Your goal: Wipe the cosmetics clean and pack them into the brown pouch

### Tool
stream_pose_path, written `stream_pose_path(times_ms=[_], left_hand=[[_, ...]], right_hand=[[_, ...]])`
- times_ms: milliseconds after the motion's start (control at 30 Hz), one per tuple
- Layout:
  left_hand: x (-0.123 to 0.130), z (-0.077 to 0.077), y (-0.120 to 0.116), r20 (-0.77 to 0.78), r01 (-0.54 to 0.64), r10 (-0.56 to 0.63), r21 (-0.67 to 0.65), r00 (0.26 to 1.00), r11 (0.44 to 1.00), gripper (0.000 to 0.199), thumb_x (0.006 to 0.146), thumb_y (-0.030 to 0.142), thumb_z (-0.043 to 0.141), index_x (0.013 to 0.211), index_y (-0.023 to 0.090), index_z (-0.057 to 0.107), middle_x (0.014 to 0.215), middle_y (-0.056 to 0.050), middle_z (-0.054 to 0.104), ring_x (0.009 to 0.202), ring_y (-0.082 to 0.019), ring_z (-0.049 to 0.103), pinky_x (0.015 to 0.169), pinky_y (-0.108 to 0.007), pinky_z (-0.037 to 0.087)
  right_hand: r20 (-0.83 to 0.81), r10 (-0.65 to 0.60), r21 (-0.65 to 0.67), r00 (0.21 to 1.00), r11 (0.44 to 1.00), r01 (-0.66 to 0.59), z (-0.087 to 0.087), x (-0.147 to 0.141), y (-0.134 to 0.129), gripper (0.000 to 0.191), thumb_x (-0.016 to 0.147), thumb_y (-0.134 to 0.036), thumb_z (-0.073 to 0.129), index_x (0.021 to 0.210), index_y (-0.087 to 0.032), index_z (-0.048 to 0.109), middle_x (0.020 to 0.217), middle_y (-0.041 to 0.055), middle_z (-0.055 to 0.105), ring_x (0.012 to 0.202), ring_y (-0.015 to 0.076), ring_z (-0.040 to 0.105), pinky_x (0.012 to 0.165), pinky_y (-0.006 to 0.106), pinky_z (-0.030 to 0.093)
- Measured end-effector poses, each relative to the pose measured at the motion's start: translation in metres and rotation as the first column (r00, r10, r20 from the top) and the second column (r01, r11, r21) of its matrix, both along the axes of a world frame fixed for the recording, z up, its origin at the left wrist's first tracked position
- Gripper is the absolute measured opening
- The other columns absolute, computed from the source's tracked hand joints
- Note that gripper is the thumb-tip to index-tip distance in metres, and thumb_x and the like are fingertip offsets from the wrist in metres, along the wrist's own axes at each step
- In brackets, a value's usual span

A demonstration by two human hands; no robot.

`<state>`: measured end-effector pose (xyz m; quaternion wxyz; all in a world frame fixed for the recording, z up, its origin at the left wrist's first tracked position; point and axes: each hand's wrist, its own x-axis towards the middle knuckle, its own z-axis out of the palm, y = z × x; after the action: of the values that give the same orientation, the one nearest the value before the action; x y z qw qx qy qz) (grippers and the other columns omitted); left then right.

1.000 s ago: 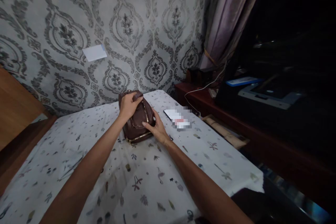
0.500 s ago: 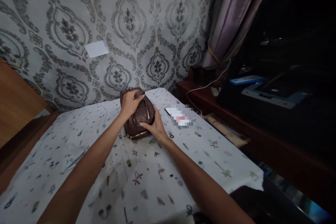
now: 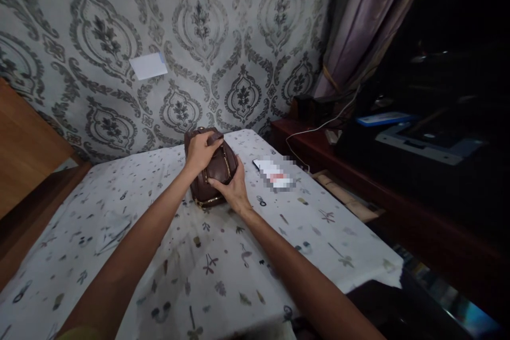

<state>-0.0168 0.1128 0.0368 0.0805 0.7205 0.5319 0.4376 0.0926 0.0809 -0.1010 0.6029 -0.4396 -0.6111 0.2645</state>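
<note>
A small brown leather-like bag with gold zippers stands on the cloth-covered table near the wall. My left hand lies over its upper left part, fingers closed around the dark handle strap at the top. On the bag's right side is my right hand; its fingers wrap behind the edge and its thumb presses on the front, by the lower end of a gold pocket zipper. Whether the thumb pinches a zipper pull is too small to tell. The zipper along the bottom edge shows at the front.
A phone with a blurred screen lies to the right of the bag. The patterned tablecloth covers the table. Farther right, a dark red cabinet carries a white cable. A white card is on the wallpapered wall.
My right thumb has slid slightly left across the bag's front, towards the zipper's end. My left hand keeps its hold. The camera view has shifted a little.
</note>
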Motion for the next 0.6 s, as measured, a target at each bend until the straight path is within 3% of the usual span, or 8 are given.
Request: stream_pose_path(times_ms=[467, 533, 600], left_hand=[[0.000, 0.001, 0.001, -0.067, -0.023, 0.024, 0.011, 0.997, 1.000, 0.020, 0.084, 0.033, 0.060, 0.072, 0.017, 0.064, 0.058, 0.003, 0.052, 0.057, -0.015, 0.046, 0.057, -0.027, 0.033], [0.000, 0.001, -0.004, -0.096, -0.030, 0.032, 0.021, 0.995, 0.999, 0.019, 0.085, 0.033, 0.060, 0.078, 0.018, 0.067, 0.063, 0.001, 0.059, 0.061, -0.017, 0.050, 0.061, -0.028, 0.037], [-0.002, -0.002, -0.012, -0.144, -0.017, 0.025, 0.053, 0.989, 0.998, 0.014, 0.084, 0.027, 0.060, 0.087, 0.018, 0.070, 0.079, -0.003, 0.068, 0.078, -0.021, 0.058, 0.074, -0.031, 0.043]], right_hand=[[0.002, -0.070, -0.017, 0.998, 0.997, 0.070, 0.007, -0.004, -0.005, 0.104, 0.069, -0.053, 0.079, 0.150, -0.015, 0.025, 0.148, 0.0202, 0.041, 0.139, 0.0351, 0.038, 0.114, 0.053, 0.034], [-0.004, -0.072, -0.032, 0.997, 0.997, 0.071, 0.009, -0.004, -0.006, 0.106, 0.068, -0.053, 0.079, 0.150, -0.014, 0.025, 0.148, 0.0207, 0.041, 0.139, 0.0356, 0.037, 0.114, 0.052, 0.033], [-0.020, -0.056, -0.038, 0.998, 0.998, 0.055, 0.010, -0.004, -0.006, 0.109, 0.066, -0.055, 0.080, 0.150, -0.013, 0.025, 0.149, 0.0215, 0.040, 0.140, 0.0364, 0.037, 0.114, 0.053, 0.033]])
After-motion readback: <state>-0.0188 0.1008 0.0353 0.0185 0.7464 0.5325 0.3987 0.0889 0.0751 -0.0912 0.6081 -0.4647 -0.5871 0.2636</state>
